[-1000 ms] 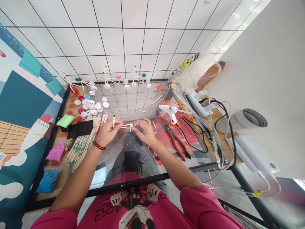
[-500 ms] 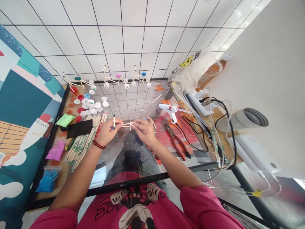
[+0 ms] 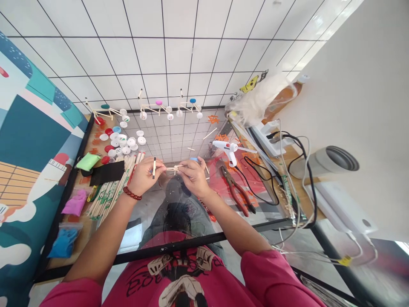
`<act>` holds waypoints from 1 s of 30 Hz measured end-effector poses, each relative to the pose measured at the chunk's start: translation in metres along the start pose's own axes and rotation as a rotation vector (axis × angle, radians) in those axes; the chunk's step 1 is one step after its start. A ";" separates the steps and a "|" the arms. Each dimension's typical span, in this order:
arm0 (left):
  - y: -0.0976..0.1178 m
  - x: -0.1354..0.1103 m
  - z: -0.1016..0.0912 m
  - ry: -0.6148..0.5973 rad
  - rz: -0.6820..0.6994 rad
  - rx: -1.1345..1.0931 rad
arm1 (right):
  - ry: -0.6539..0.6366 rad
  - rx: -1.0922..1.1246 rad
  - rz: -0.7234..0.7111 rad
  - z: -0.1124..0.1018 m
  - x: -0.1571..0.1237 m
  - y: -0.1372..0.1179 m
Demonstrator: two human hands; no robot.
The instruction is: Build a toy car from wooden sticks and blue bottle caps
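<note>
Between my hands is a small frame of thin wooden sticks (image 3: 171, 169), held level above the glass table. My left hand (image 3: 144, 174) pinches its left end, where a short crossbar with black ends (image 3: 154, 168) stands up. My right hand (image 3: 194, 175) grips the right end, fingertips closed on the joint. Parts of the frame are hidden behind the fingers. Past the hands, three finished-looking stick bikes with bottle-cap wheels stand along the far edge, with a green (image 3: 105, 106), a pink (image 3: 159, 102) and a blue seat (image 3: 192, 100).
Bottle caps (image 3: 126, 145), wrapped chopsticks (image 3: 110, 192), a black sheet (image 3: 107, 173) and bags of coloured clay (image 3: 64, 243) lie left. A white glue gun (image 3: 228, 150) and red-handled pliers (image 3: 237, 189) are on the right, beside cables and a power strip (image 3: 271, 138).
The black-ended crossbar in my left hand has tilted slightly and shifted a little right. Both hands keep their hold on the stick frame.
</note>
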State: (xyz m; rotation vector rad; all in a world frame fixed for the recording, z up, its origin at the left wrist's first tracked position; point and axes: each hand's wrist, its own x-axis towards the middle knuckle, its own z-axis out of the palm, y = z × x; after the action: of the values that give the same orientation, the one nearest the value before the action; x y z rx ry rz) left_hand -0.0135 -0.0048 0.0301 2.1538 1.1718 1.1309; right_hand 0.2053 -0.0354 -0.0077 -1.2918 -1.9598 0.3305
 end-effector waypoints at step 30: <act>-0.010 -0.001 0.008 0.019 -0.171 -0.104 | -0.006 0.008 0.151 -0.007 0.004 0.007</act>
State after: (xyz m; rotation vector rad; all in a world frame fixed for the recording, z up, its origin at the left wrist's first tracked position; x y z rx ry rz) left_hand -0.0118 -0.0006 0.0181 1.9294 1.2506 1.1140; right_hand 0.2136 -0.0297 -0.0053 -1.4393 -1.8679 0.4158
